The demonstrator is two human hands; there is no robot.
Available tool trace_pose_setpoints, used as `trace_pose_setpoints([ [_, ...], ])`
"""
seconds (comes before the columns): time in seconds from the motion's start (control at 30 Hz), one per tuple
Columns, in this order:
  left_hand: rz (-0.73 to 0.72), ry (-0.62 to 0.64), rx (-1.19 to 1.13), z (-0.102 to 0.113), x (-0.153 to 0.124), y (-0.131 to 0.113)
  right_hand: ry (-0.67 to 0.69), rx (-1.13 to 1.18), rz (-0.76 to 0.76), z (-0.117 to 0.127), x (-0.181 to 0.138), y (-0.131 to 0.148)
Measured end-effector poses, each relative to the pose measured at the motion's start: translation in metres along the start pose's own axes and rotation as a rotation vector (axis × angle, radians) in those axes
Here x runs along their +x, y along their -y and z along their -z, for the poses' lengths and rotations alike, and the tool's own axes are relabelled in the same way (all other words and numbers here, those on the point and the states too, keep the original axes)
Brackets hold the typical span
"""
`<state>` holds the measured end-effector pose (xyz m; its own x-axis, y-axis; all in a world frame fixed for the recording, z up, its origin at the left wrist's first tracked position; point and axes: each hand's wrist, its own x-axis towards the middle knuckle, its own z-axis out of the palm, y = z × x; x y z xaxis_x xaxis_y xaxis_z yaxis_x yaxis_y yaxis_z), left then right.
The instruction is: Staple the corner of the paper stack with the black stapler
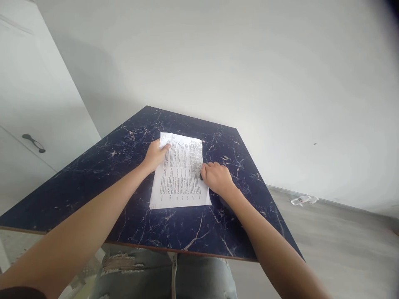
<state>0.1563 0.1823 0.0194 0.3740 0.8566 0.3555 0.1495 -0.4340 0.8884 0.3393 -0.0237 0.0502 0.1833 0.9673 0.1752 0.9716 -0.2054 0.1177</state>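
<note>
A thin stack of printed paper sheets point(179, 174) lies on the dark blue marble-patterned table point(193, 236), its lines of text running sideways to me. My left hand point(156, 154) grips the upper left edge of the sheets, thumb on top and fingers underneath. At the right edge my right hand point(216, 176) is closed, its thumb side against the paper. A small black object point(201, 177) peeks out beneath that hand; its kind is hidden by the fingers. Near the right hand, the sheets' upper right part looks creased and wavy.
A white wall point(249, 74) stands behind the table. To the left is a white cabinet point(40, 95) with a dark handle point(33, 143). On the grey floor at right lies a crumpled white wrapper point(304, 200). My jeans point(165, 274) show below the table's front edge.
</note>
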Motion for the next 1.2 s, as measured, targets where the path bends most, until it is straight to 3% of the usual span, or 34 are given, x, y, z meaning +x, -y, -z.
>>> trace_pose_setpoints([
  [0.23, -0.003, 0.044, 0.091, 0.005, 0.002, 0.003, 0.092, 0.108, -0.043, 0.003, 0.005, -0.007],
  [0.47, -0.017, 0.075, 0.142, 0.002, 0.005, 0.008, 0.001, 0.027, 0.088, 0.001, 0.002, -0.004],
  [0.7, -0.016, 0.061, 0.171, 0.003, 0.003, 0.003, 0.066, 0.193, -0.079, -0.001, 0.004, -0.016],
  [0.87, -0.012, 0.051, 0.157, -0.001, 0.003, 0.003, 0.004, 0.067, 0.012, -0.007, 0.001, -0.003],
  [1.07, 0.001, 0.029, 0.167, 0.0, 0.002, 0.0, 0.012, 0.059, 0.002, -0.006, 0.003, 0.004],
  [1.2, -0.034, 0.064, 0.221, 0.003, 0.005, 0.003, 0.052, 0.229, -0.168, 0.0, 0.006, -0.013],
])
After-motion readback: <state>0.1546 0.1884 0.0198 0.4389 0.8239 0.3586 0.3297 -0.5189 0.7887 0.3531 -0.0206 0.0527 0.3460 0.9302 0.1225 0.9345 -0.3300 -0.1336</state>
